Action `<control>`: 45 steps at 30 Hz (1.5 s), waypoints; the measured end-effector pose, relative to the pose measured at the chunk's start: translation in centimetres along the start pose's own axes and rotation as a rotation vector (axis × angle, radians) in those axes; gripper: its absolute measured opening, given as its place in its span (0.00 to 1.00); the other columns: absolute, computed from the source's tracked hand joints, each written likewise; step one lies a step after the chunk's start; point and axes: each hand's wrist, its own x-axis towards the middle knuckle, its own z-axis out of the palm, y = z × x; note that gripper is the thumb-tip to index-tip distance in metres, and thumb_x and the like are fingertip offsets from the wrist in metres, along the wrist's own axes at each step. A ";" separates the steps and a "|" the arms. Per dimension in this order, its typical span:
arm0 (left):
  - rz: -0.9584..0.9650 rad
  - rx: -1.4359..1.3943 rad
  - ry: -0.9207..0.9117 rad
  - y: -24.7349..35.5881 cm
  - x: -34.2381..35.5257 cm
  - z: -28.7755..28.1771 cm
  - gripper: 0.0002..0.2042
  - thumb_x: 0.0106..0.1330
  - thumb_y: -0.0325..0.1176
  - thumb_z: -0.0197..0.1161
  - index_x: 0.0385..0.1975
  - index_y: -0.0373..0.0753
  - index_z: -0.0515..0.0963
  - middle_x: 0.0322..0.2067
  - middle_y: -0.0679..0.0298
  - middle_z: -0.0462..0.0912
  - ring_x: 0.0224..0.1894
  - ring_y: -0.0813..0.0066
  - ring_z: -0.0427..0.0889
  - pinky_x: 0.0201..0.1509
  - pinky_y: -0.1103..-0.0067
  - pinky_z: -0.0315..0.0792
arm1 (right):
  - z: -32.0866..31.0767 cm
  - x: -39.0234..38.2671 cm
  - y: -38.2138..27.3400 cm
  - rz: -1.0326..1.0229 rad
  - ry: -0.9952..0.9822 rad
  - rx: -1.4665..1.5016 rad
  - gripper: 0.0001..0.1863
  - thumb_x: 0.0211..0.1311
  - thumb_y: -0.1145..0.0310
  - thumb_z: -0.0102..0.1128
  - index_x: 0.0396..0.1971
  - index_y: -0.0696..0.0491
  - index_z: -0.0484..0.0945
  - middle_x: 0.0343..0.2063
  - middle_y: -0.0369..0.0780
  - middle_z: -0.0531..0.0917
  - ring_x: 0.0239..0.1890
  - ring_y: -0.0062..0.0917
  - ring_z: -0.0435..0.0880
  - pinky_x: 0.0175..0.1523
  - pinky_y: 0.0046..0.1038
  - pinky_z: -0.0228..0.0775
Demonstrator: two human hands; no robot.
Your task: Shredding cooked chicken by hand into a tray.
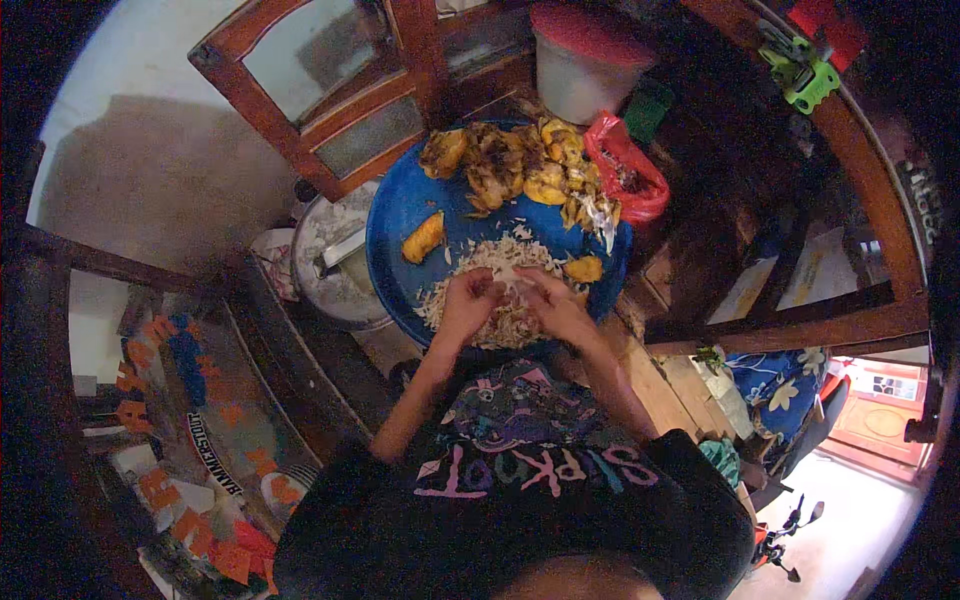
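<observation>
On the left, a round metal pan (335, 240) is sitting beside a large blue tray (385, 250), a pale, flat-handled tool lying in it. Toward the tray's left side, a longish golden-yellow piece of food (424, 238) is lying alone. Next, the person's left hand (472, 300) is working low over the pale shreds (505, 328), which are heaping on the near part of the tray. Its fingers are pinching together on a small pale piece (510, 277). Along the tray's far edge, browned and yellow chunks of cooked meat (495, 170) are resting in a row. The right hand (553, 305) is facing the left, its fingertips closing on the same piece. Both hands seem to be pulling it into strips; the next move is calling for a firm pinch and a small outward tug. To the right, another yellow piece (583, 268) is lying near the rim, and a red plastic bag (650, 195) is standing open beyond.
</observation>
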 end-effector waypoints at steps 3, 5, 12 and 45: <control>0.047 -0.170 0.019 -2.4 0.8 0.4 0.08 0.57 0.24 0.54 0.34 0.26 0.70 0.25 0.61 0.76 0.28 0.76 0.78 0.23 0.83 0.71 | -0.2 0.3 0.5 -0.263 0.200 -0.084 0.19 0.62 0.65 0.46 0.53 0.50 0.65 0.17 0.31 0.70 0.16 0.13 0.66 0.21 0.17 0.60; 0.127 -0.155 0.068 -3.6 1.3 0.5 0.10 0.58 0.25 0.54 0.37 0.26 0.69 0.27 0.61 0.76 0.29 0.75 0.79 0.23 0.82 0.71 | -0.2 -0.4 0.0 0.051 -0.054 0.006 0.17 0.62 0.65 0.46 0.52 0.49 0.66 0.17 0.31 0.71 0.17 0.12 0.66 0.20 0.17 0.59; 0.009 -0.221 0.021 -2.7 0.8 1.0 0.10 0.55 0.29 0.59 0.34 0.32 0.73 0.27 0.63 0.78 0.26 0.76 0.77 0.29 0.80 0.72 | -0.3 -0.6 -1.9 0.224 0.008 0.136 0.18 0.62 0.65 0.47 0.52 0.46 0.66 0.15 0.31 0.70 0.14 0.12 0.65 0.17 0.16 0.57; -0.017 -0.212 0.166 -3.8 3.6 -0.9 0.12 0.55 0.28 0.56 0.38 0.30 0.72 0.23 0.64 0.75 0.23 0.80 0.72 0.26 0.82 0.67 | 0.9 3.6 1.4 0.098 -0.148 0.081 0.18 0.64 0.67 0.42 0.53 0.52 0.64 0.15 0.32 0.71 0.15 0.13 0.67 0.19 0.18 0.60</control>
